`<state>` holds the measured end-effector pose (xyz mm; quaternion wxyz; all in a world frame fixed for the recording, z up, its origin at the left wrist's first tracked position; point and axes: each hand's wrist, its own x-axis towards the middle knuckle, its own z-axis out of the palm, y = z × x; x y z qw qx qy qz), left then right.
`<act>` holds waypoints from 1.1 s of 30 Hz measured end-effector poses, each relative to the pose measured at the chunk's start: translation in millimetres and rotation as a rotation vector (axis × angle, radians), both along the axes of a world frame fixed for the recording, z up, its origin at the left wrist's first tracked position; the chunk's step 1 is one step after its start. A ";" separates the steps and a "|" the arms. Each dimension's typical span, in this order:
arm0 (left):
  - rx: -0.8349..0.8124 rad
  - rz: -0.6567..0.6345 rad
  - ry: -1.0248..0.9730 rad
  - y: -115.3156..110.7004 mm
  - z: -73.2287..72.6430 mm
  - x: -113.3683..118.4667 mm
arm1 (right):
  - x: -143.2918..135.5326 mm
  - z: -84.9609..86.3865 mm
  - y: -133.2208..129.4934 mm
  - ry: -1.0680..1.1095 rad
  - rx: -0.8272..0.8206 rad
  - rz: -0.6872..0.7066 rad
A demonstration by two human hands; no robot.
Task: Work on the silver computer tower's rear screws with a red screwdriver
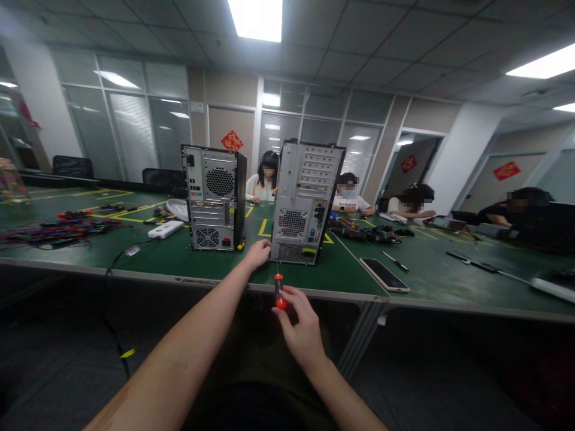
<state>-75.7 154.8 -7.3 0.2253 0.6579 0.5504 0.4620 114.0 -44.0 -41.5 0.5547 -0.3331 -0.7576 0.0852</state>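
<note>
Two computer towers stand upright with their back panels toward me: a black-edged one (213,200) on the left and a taller grey one (305,203) on the right. My right hand (299,317) pinches the handle of a red and black screwdriver (279,291) at the table's front edge. Its thin shaft points up to the lower left corner of the grey tower's back. My left hand (259,254) lies against that tower's lower left side; its fingertips are partly hidden, and whether they hold anything cannot be made out.
On the green table (341,278) lie a phone (384,274) and a small screwdriver (395,261) at right, black cables (372,232) behind them, a white box (165,229) and tangled wires (58,230) at left. Several people sit across the table.
</note>
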 end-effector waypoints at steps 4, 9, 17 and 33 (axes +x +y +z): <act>0.002 0.003 0.003 0.8 -0.4 -0.5 | 0.4 -1.9 1.5 -0.009 0.023 0.038; 0.028 0.010 0.029 3.2 -1.2 -0.4 | 1.5 -0.8 2.0 -0.143 0.090 0.074; 0.023 0.009 0.016 3.9 -2.7 -1.4 | 0.5 -1.6 1.4 -0.123 0.093 0.039; 0.020 0.016 0.028 -1.1 2.2 -0.5 | 0.1 -2.6 1.5 -0.219 0.127 0.060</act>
